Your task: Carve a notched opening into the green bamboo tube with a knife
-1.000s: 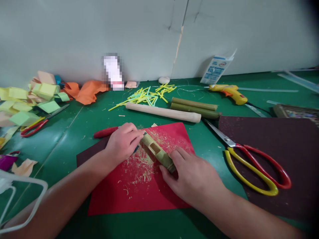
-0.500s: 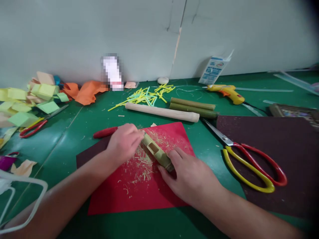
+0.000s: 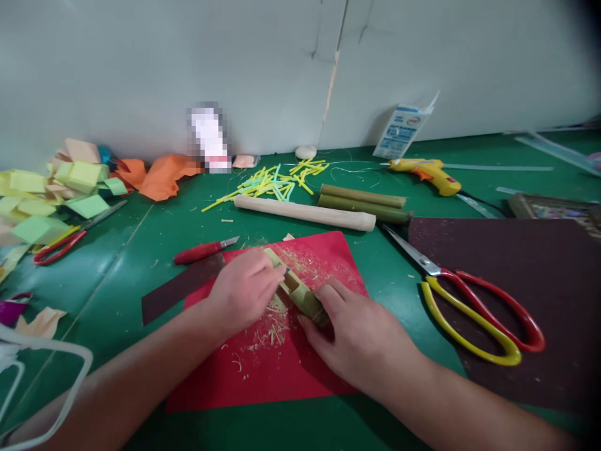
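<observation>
A short green bamboo piece (image 3: pixel 298 290) with a cut notch lies slanted on a red sheet (image 3: pixel 282 369) strewn with shavings. My left hand (image 3: pixel 244 289) curls over its far half, fingers closed on it beside the notch; whether they also pinch a small tool is hidden. My right hand (image 3: pixel 359 341) grips the near end, thumb and fingers around it. A red-handled knife (image 3: pixel 201 250) lies just beyond my left hand, untouched.
A dark sheet (image 3: pixel 176 289) sticks out from under the red one. Large red-and-yellow scissors (image 3: pixel 469 300) rest on a dark mat (image 3: pixel 539 263) at right. Behind are a wooden dowel (image 3: pixel 305 213), two bamboo sticks (image 3: pixel 361 202), a glue gun (image 3: pixel 427 172), and paper scraps (image 3: pixel 51 194) with small scissors (image 3: pixel 70 237) at left.
My left hand has slid nearer along the bamboo piece toward my right hand, uncovering the knife's blade and the bamboo's far tip. My right hand has stayed put.
</observation>
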Demonstrator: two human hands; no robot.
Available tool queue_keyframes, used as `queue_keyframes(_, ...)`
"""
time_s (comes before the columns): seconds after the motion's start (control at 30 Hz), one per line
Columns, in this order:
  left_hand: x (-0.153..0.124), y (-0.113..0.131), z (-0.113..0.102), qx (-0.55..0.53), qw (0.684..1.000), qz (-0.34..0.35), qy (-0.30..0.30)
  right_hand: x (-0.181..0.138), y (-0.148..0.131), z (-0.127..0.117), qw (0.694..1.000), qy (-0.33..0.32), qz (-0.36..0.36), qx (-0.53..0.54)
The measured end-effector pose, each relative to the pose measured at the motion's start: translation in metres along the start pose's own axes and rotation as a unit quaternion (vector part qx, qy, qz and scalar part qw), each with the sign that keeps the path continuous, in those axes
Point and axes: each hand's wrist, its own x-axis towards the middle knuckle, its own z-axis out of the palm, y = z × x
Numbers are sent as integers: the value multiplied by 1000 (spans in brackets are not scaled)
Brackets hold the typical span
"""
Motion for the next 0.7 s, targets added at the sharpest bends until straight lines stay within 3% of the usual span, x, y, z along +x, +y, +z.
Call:
queue_keyframes(0.37, 1, -7, -2, 10, 999, -30, 29, 0, 0, 3, 1000, 8, 3, -3)
queue_keyframes(0.7, -2, 7, 0, -5, 1000, 26, 1, -2, 2, 2, 1000, 13, -2, 2)
